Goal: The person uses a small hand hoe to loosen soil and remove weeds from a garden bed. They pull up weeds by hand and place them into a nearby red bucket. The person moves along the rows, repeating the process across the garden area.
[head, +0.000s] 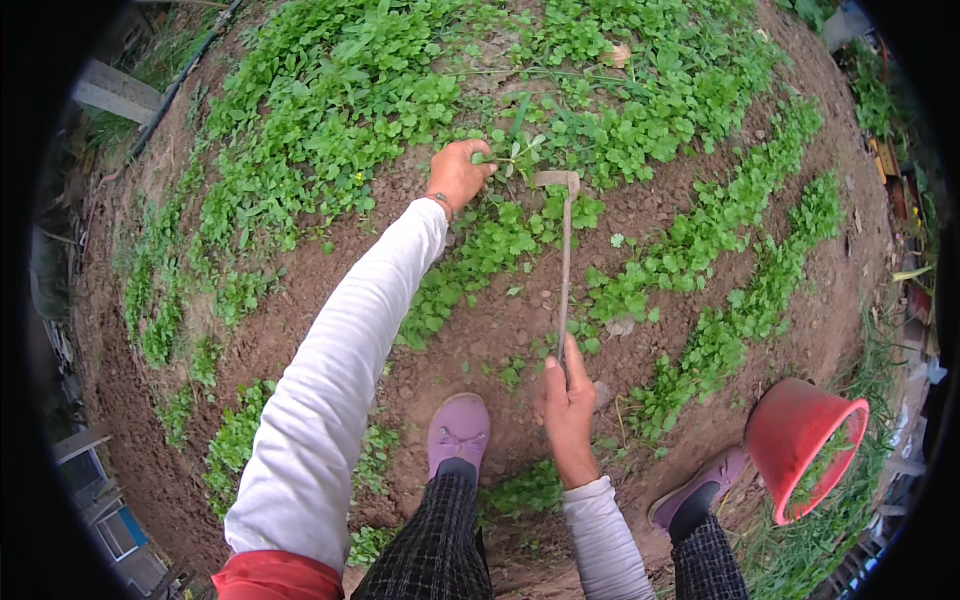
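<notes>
A small hand hoe [566, 247] with a narrow metal blade is in my right hand [568, 409], whose fingers are closed around the lower end of its thin handle. Its blade lies at the edge of the green leafy plants, near the top centre. Just left of the blade, my left hand [459, 174] reaches down to the plants and pinches a small weed [516, 156] between thumb and fingers. Rows of low, lobed-leaf seedlings [495, 244] grow in the brown soil below and around both hands.
A red plastic bucket [772, 435] holding some pulled greenery leans at the right, beside my shoe [701, 487]. My other purple shoe [459, 431] stands on the soil between rows. A concrete post [120, 91] and a dark hose [176, 84] lie at the upper left.
</notes>
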